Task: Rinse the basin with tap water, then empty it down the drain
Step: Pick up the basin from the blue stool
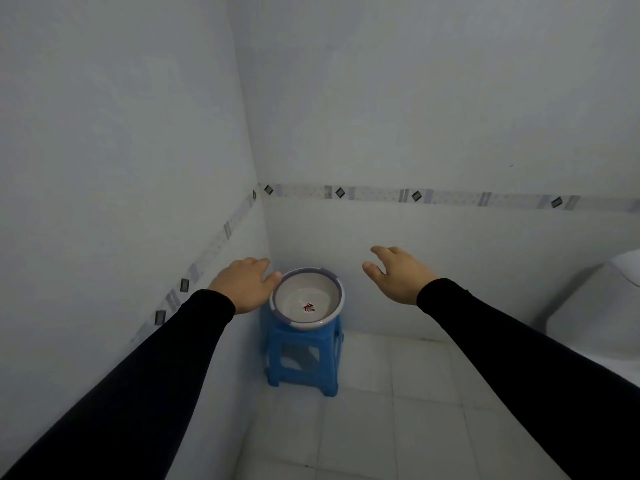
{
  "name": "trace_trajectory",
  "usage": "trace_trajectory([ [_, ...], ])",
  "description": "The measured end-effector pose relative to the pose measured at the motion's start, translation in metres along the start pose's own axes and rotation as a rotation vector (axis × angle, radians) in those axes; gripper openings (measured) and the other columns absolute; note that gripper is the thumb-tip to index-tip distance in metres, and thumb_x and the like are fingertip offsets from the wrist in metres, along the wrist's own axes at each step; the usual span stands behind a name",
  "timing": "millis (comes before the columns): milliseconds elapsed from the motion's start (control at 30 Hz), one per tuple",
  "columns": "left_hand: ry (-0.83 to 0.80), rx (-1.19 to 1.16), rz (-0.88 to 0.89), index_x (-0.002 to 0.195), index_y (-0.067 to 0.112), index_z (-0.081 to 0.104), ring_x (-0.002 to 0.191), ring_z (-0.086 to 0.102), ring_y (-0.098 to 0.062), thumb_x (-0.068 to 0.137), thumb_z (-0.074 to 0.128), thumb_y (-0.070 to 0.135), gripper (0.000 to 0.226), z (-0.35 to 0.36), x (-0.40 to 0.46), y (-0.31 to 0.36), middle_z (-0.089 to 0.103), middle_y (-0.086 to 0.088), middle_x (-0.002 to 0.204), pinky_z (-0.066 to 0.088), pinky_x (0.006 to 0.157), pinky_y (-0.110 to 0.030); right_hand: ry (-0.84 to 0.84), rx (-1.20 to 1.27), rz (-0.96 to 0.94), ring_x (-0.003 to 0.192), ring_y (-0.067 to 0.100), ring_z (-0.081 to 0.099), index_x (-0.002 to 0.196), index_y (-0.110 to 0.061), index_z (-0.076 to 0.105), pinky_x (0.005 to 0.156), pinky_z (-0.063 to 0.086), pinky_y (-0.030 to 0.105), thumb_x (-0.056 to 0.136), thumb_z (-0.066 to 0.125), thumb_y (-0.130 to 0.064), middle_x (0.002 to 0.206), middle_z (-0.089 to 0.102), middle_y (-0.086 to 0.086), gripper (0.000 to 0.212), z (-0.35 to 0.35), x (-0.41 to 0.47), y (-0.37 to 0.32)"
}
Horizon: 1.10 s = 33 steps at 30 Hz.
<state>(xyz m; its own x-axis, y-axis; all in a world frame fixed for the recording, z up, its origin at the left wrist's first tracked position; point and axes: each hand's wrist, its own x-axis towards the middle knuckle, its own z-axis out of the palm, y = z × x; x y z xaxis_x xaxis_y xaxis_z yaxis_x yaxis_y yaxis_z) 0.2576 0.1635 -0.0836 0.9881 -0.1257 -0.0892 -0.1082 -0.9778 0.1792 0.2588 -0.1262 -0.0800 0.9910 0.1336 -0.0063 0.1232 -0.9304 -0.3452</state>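
White plastic, grey-rimmed: one basin [307, 298] was found sitting on top of one blue stool [304, 355], tucked right into the tiled corner. A small red mark could be seen at the bottom of it. Two hands were stretched out toward it, both in black sleeves. The left hand [242, 284] was held loose with nothing gripped, fingers seen right at the basin's left rim, though actual contact couldn't be made out. The right hand [398, 273] was kept spread and empty, well apart from the basin. One white fixture [602, 306] was partly caught at the right edge.
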Motion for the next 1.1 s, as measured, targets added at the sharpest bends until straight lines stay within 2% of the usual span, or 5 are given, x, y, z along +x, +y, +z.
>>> trace_trajectory([
  [267,-0.073,-0.224,-0.135,0.151,0.014,0.024,0.140,0.029,-0.028,0.096,0.032,0.057,0.069,0.029,0.084,-0.030,0.027,-0.012,0.156,0.024,0.111,-0.037,-0.062,0.115,0.110,0.131,0.029,0.040,0.146,-0.017,0.030,0.105,0.032,0.035,0.098,0.031,-0.050,0.147,0.037,0.014,0.059,0.041,0.096,0.018],
  [533,-0.093,-0.397,-0.301,0.151,0.015,0.025,0.139,0.033,-0.026,0.093,0.038,0.060,0.074,0.061,0.173,-0.048,0.029,-0.010,0.155,0.026,0.109,-0.032,-0.172,0.286,0.164,0.131,0.031,0.041,0.146,-0.013,0.029,0.106,0.031,0.036,0.098,0.030,-0.050,0.144,0.041,0.020,0.060,0.074,0.216,0.055],
  [667,-0.085,-0.487,-0.394,0.150,0.015,0.029,0.137,0.035,-0.026,0.094,0.041,0.057,0.071,0.075,0.232,-0.057,0.034,-0.012,0.152,0.026,0.108,-0.034,-0.203,0.362,0.192,0.128,0.032,0.043,0.145,-0.013,0.031,0.105,0.032,0.035,0.098,0.031,-0.049,0.142,0.044,0.019,0.059,0.084,0.285,0.074],
  [933,-0.157,-0.494,-0.485,0.148,0.014,0.030,0.134,0.038,-0.031,0.095,0.038,0.053,0.067,0.124,0.320,-0.083,0.037,-0.015,0.150,0.030,0.105,-0.036,-0.257,0.432,0.303,0.127,0.031,0.044,0.143,-0.012,0.034,0.102,0.032,0.032,0.098,0.032,-0.049,0.140,0.048,0.016,0.058,0.142,0.364,0.103],
  [1100,-0.192,-0.475,-0.490,0.143,0.010,0.037,0.130,0.042,-0.033,0.097,0.038,0.049,0.061,0.177,0.374,-0.106,0.044,-0.019,0.144,0.033,0.101,-0.035,-0.265,0.465,0.408,0.126,0.030,0.045,0.143,-0.012,0.035,0.100,0.032,0.031,0.098,0.031,-0.049,0.139,0.048,0.016,0.058,0.205,0.398,0.122],
])
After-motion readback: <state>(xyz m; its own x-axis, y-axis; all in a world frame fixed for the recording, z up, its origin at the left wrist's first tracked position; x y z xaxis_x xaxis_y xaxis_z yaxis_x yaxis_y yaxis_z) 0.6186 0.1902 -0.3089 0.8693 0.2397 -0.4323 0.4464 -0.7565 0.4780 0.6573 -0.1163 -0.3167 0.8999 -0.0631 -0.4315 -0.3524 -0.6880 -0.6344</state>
